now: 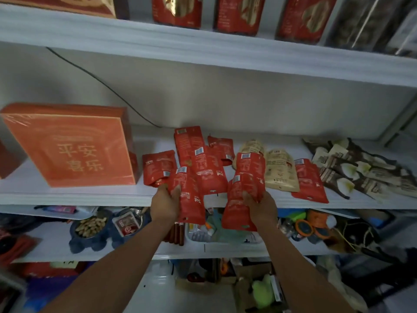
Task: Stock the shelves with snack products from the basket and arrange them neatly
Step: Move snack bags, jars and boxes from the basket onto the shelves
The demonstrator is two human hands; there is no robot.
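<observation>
Both hands are raised to the front edge of the middle shelf (pixel 90 196). The left hand (pixel 165 203) is closed around a red snack pouch (pixel 188 199), which is held roughly upright with its lower end hanging below the shelf edge. The right hand (pixel 262 207) is gripping a second red bundle (pixel 238 206); 2 pouches appear to be overlapped in it, though the count cannot be told for certain. Just beyond the left hand, loose red pouches (pixel 209 170) are lying flat and overlapping on the shelf. Beyond the right hand and slightly to its right, beige pouches (pixel 279 172) are laid flat, with a single red pouch (pixel 309 179) beside them on the far side. Well to the right of the right hand, a heap of dark packets (pixel 352 168) printed with white flowers is noted. Well to the left of the left hand, an orange gift box (pixel 70 145) with gold characters is stood on the shelf. Above both hands, red boxes (pixel 239 14) are lined on the upper shelf (pixel 203 46). Below the hands, left of the left forearm, a bowl of peanuts (pixel 90 227) is seen on the lower shelf.
</observation>
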